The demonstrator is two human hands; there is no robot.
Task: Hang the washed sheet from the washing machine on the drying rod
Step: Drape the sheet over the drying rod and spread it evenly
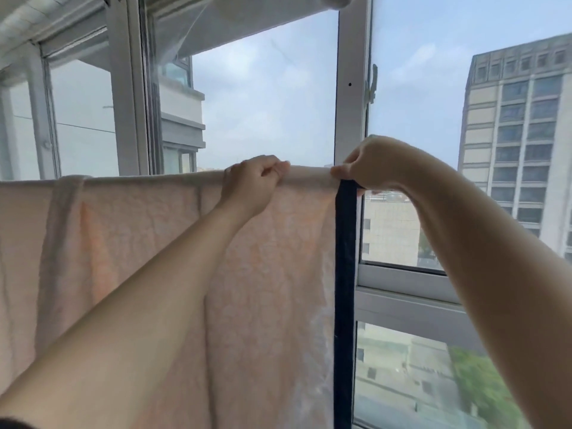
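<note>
- Up in the head view, the sheet (pixel 154 243), pale peach with a faint pattern, hangs draped along a level line in front of the window; the drying rod is hidden under the fold.
- The left hand (pixel 255 178) curls its fingers over the top fold and grips the cloth there.
- The right hand (pixel 365 165) is near it, to the right, with fingers and thumb pinching the top of the sheet where a dark border strip (pixel 344 274) runs down the cloth's right edge.
- The 2 bare forearms reach up from the lower corners.
- Behind the cloth stands a white window frame (pixel 349 88); through the glass show a tall grey building (pixel 520 134) and hazy sky.
</note>
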